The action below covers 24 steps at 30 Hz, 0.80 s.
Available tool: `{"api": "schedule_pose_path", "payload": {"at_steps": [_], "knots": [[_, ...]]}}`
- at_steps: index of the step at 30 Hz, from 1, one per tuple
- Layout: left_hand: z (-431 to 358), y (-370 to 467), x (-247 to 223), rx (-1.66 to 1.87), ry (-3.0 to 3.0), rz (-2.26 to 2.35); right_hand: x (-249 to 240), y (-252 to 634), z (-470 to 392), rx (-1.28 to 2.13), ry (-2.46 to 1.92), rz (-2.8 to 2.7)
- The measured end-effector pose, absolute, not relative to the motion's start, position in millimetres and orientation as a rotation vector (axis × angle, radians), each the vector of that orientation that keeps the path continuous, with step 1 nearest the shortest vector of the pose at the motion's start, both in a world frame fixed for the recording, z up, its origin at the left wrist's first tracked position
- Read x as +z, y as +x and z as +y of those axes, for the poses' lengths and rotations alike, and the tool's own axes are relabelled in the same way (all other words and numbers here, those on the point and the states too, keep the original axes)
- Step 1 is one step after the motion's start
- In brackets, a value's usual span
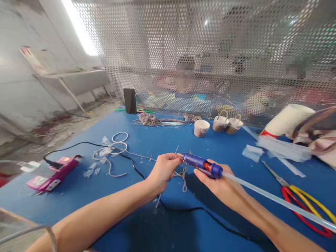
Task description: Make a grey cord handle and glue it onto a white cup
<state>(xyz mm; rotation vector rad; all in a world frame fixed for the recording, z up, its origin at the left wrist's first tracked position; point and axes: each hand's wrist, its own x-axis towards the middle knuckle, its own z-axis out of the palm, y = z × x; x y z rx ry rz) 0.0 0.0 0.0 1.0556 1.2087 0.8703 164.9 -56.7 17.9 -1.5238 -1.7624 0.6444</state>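
Note:
My right hand (219, 180) is wrapped round a blue glue gun (195, 161). A long translucent glue stick (265, 192) runs out of its back end toward the lower right. The gun's nozzle points left and meets the fingertips of my left hand (164, 169). Between thumb and fingers, that hand pinches a thin wire (176, 151), whose tip sticks up above them. Greyish cord (184, 180) hangs in a loop just below the nozzle. Whether the nozzle touches the wire I cannot tell.
Scissors (286, 185) lie at the right, near white strips (286, 147). Small cups (201, 128), cord bundles (148, 119) and a phone (130, 100) stand along the back before a perforated metal screen (162, 42). A pink power strip (54, 175) is left; a black cable (183, 210) crosses the table.

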Motion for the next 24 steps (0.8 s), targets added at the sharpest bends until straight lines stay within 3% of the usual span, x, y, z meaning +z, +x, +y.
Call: {"api": "schedule_pose_path", "payload": {"at_steps": [24], "knots": [[-0.6, 1.0, -1.9, 0.893, 1.034, 1.176, 20.4, 164.3, -56.8, 0.630, -1.527, -1.790]]}}
